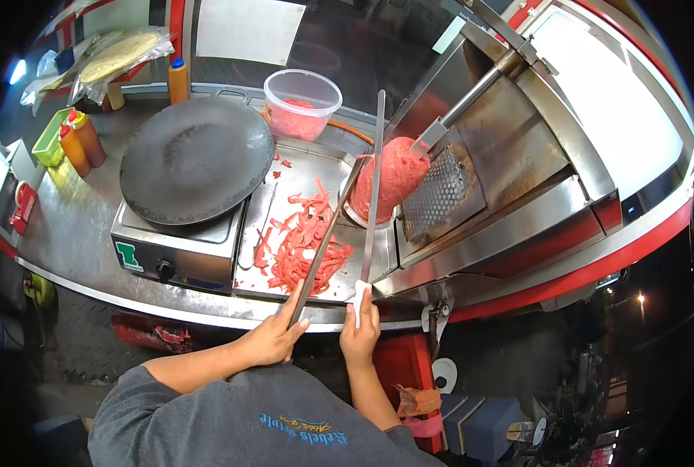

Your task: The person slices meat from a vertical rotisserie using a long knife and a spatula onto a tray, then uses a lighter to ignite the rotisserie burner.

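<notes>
My right hand (pixel 360 331) is closed around the white handle of a long knife (pixel 375 179), whose blade points up and away, in front of the red meat cone (pixel 393 175) on its spit. My left hand (pixel 275 336) holds the lower end of a long dark metal tool (pixel 323 241), which slants up to the left side of the cone. Red meat strips (pixel 304 261) lie heaped in the steel tray (pixel 261 208), left of the dark tool.
A black round griddle (pixel 196 159) stands on a burner left of the tray. Behind are a clear tub (pixel 302 105) of red meat and a sauce bottle (pixel 178 82). More bottles (pixel 74 150) stand at left. The metal grill (pixel 444 187) is right of the cone.
</notes>
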The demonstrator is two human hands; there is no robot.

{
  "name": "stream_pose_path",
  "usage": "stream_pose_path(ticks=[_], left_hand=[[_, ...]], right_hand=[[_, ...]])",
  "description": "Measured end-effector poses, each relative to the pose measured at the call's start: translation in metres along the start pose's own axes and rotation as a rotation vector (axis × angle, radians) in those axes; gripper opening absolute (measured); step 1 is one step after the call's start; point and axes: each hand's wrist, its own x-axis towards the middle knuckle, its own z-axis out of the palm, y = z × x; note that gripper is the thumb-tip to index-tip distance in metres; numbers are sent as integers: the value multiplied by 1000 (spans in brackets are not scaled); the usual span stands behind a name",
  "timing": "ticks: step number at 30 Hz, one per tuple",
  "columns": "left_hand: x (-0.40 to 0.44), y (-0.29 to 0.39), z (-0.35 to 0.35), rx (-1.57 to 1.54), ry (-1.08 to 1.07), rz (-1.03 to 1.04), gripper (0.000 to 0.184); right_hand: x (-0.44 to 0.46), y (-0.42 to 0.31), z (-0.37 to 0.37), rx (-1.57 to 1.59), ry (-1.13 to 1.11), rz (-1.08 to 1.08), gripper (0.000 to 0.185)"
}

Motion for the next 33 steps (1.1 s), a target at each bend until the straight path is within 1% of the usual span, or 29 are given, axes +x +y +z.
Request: stream_pose_path(ticks=[1,3,4,5,7,8,10,11,12,14,18,19,21,22,23,24,25,26,27,29,30,31,32,33], left_hand=[[3,3,-1,-25,-7,3,81],[6,6,-2,-78,-13,11,81],[8,4,-2,-76,-2,27,81],[11,2,-1,-80,-1,36,81],[14,-2,-1,-74,-3,51,83],[14,-2,1,-88,-3,54,81],[17,-2,4,-96,5,73,80],[20,-2,8,-112,10,83,80],[26,-3,9,-157,10,98,79],[32,4,6,-279,-28,108,77],[42,5,-6,-556,-124,110,73],[43,8,-6,-677,-149,84,71],[42,16,-9,-892,-217,5,68],[47,12,-11,-979,-252,-41,61],[49,14,-9,-1043,-186,-60,47],[55,6,-11,-1066,-286,-26,47],[62,-1,-13,-1095,-382,8,59],[57,11,-13,-1081,-349,-24,65],[57,6,-14,-1145,-360,-34,65],[45,0,-19,-1097,-352,-49,66],[40,-15,-21,-1067,-360,-14,61],[32,-29,-20,-1100,-310,-33,46],[19,-28,-21,-1000,-249,-44,47],[11,-31,-24,-904,-262,-58,66]], right_hand=[[-8,4,-1,-13,2,-2,58],[-63,17,-8,-76,-27,44,59],[-86,24,-10,-98,-2,-59,62],[-116,32,-14,-70,-20,-8,62],[-115,19,-18,-48,-21,36,60],[-102,23,-16,-53,-18,9,59],[-42,11,-7,-96,-23,-13,58],[-18,5,-7,-111,-61,-5,57],[-5,-3,-8,-91,-71,19,57],[-12,-7,-13,-76,-94,50,59],[-104,4,-42,-104,-145,65,64],[-109,-8,-46,-96,-156,80,64],[-84,-19,-48,-67,-216,140,66],[-59,-26,-43,-49,-230,146,66],[-31,-32,-36,-35,-248,151,66],[-4,-36,-26,16,-249,153,66],[-2,-38,-23,118,-281,230,68],[0,-39,-21,218,-307,310,69],[3,-41,-19,314,-325,393,71],[-23,-60,-32,676,-368,686,70],[-57,-41,-25,754,-338,606,74],[-82,-32,-29,700,-338,634,71],[-91,-19,-27,568,-305,523,68],[-84,-11,-22,467,-251,371,66]])
